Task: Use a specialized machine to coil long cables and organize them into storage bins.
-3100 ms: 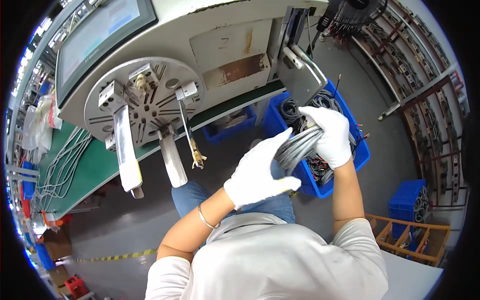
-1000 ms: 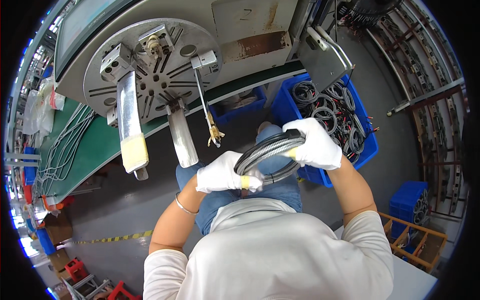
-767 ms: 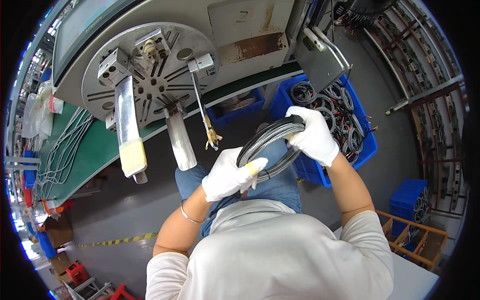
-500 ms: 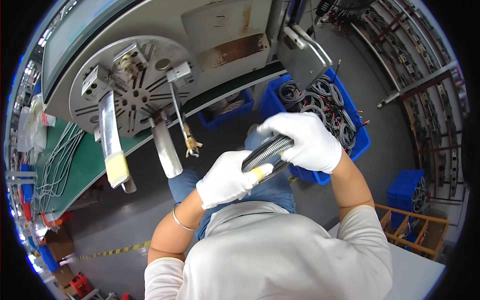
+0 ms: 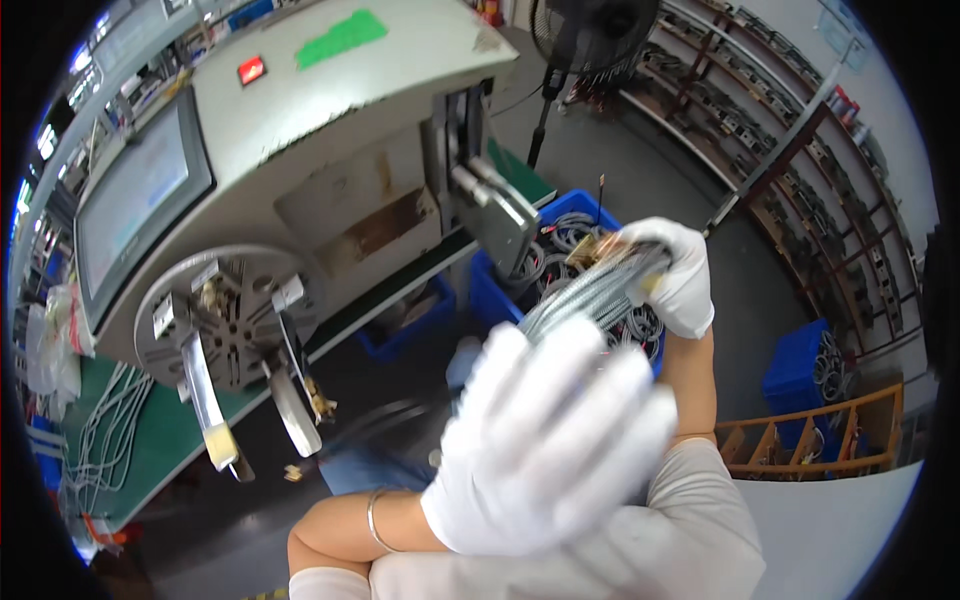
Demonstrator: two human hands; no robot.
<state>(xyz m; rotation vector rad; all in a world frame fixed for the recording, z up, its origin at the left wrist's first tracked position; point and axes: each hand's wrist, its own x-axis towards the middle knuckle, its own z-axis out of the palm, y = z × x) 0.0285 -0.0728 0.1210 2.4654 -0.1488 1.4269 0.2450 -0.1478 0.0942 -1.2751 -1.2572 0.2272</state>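
My right hand (image 5: 685, 280), in a white glove, is closed around one end of a coil of grey braided cable (image 5: 590, 290). The coil is tilted and held up in front of a blue crate. Nearer to me, my left hand (image 5: 550, 440) is white-gloved and blurred by motion. Its fingers are spread, with nothing seen in them, and it covers the lower part of the coil. Brass-coloured cable ends (image 5: 590, 250) show beside the coil near the right hand. A loose cable end with a brass tip (image 5: 292, 472) hangs blurred at lower left.
On the left stands a winding machine with a slotted round disc (image 5: 230, 350), protruding curved arms and a screen (image 5: 140, 215). The blue crate (image 5: 492, 305) holds several cable coils. A fan (image 5: 590, 30) stands at the back, racks (image 5: 790, 170) on the right, a wooden divided tray (image 5: 810, 435) at lower right.
My left hand has let go of the coil and come up toward me with fingers spread. My right hand has carried the coil to the right. The view has tilted up, showing the machine's top.
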